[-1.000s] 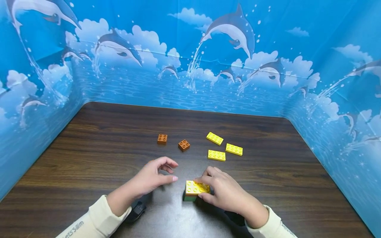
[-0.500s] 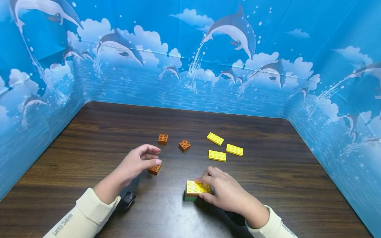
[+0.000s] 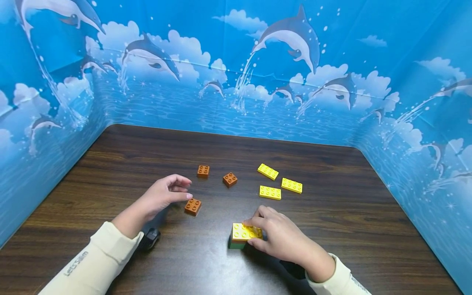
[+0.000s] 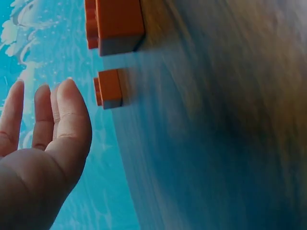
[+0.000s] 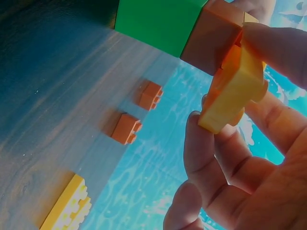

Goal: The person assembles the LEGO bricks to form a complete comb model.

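In the head view, a stack at the front centre has a green brick (image 3: 237, 245) at its bottom, a brown brick (image 5: 213, 36) in the middle and a yellow eight-stud brick (image 3: 241, 232) on top. My right hand (image 3: 278, 235) pinches the yellow brick between thumb and fingers. The right wrist view shows the yellow brick jutting past the brown one. My left hand (image 3: 160, 198) hovers with loosely bent fingers and holds nothing. Just in front of its thumb lies a brown four-stud brick (image 3: 193, 207); whether the thumb touches it I cannot tell.
Two more brown bricks, one on the left (image 3: 203, 171) and one on the right (image 3: 230, 180), lie farther back on the dark wooden table (image 3: 332, 221). Three yellow bricks (image 3: 270, 192) are grouped to their right. A blue dolphin-print curtain (image 3: 236, 82) surrounds the table's back and sides.
My left hand has moved left, away from the stack, and the nearest brown brick, hidden at first, is now in sight. My right hand has kept its hold on the yellow brick.
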Available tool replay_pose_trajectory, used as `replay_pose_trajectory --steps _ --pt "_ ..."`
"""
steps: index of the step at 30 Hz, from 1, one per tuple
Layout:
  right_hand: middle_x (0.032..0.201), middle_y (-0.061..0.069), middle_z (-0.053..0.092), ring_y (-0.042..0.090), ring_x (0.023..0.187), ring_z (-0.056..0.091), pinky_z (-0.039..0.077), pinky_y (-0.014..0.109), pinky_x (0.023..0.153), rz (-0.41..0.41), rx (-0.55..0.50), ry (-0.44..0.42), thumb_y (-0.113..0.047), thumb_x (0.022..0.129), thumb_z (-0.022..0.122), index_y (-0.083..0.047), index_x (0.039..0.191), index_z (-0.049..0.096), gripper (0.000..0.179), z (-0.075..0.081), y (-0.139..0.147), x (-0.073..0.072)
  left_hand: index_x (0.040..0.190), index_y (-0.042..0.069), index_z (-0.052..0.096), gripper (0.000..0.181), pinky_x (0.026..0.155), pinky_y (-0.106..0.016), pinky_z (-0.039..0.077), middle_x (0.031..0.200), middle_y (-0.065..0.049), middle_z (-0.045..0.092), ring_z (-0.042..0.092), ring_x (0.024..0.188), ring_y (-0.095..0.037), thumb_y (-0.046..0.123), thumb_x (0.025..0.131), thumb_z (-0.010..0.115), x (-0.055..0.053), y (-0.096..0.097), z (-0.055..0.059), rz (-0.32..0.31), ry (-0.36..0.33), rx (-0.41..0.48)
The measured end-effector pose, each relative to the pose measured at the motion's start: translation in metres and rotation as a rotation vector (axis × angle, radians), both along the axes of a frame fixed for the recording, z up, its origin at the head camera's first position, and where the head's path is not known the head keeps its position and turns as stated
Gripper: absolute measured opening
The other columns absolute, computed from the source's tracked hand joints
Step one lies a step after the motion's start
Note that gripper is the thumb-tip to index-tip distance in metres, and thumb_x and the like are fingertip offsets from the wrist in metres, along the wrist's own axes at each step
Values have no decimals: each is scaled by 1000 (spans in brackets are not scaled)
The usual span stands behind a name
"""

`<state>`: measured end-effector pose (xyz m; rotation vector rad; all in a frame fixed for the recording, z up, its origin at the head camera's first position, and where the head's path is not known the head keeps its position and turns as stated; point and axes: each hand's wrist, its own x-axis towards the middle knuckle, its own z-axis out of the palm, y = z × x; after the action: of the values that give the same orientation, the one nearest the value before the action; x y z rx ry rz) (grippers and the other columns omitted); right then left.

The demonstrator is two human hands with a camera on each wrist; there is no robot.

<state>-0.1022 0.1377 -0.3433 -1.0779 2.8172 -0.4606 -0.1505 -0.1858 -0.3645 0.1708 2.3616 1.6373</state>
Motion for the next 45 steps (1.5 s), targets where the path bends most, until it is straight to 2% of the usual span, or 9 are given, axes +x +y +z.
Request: replay_pose_trajectory --steps 8,20,32,39,45 --pt "91 -8 50 8 81 45 39 24 65 -11 5 3 -28 80 78 -17 115 72 37 1 0 0 130 -7 48 55 94 -46 45 134 -27 47 50 118 -37 14 85 71 -7 -4 -3 -50 -67 -56" --pt "91 -8 51 8 81 46 40 24 65 -10 -4 4 -28 79 79 -17 114 72 37 2 -1 1 129 -7 49 57 95 -47 45 131 -25 51 50 116 -37 10 81 75 -14 -2 -12 -104 -104 -114" --pt "90 -8 50 7 79 45 39 23 64 -12 5 -9 -27 80 78 -16 114 72 37 1 -1 -1 123 -7 52 52 85 -40 47 121 -22 52 52 107 -33 2 78 75 -11 7 -10 -104 -120 -167" --pt "90 -9 50 7 79 45 39 23 64 -12 7 -10 -27 80 78 -16 115 72 37 1 -1 0 118 -7 56 49 84 -39 45 114 -19 55 51 101 -29 -3 73 77 -10 10 -14 -104 -82 -197" --pt "90 -8 50 8 78 45 39 23 63 -10 4 -3 -27 79 79 -16 114 72 37 1 -1 0 117 -4 57 49 85 -42 46 116 -19 55 51 103 -30 -5 72 77 -11 12 -13 -118 -67 -255"
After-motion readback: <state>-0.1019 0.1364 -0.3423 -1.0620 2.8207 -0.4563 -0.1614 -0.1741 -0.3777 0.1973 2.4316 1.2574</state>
